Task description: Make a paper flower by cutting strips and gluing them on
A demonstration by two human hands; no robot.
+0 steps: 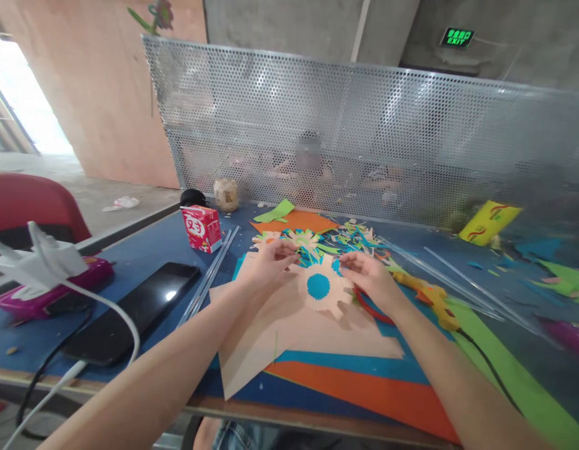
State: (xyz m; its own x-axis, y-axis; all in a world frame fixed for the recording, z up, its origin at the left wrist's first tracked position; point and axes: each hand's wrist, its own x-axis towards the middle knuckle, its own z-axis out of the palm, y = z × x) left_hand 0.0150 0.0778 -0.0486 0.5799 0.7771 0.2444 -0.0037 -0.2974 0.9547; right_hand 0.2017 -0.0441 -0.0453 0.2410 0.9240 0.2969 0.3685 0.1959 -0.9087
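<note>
A green wall sign (457,38) reads "EXIT"; the red carton (202,228) bears an unreadable white character.

- A perforated metal screen (364,131) is set along the far edge of the blue counter (144,256), from 11 to 2 o'clock.
- A plywood wall (102,81) is seen at 10 o'clock, lit by daylight (22,106).
- A green exit sign (457,38) is mounted on concrete at 1 o'clock.
- A red chair (31,203) is placed at 9 o'clock.

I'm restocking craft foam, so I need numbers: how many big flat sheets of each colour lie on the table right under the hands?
Peach sheet: 1
Blue sheet: 1
Orange sheet: 1
Green sheet: 1
Total: 4
The left hand and right hand hold a peach flower cutout.
</note>
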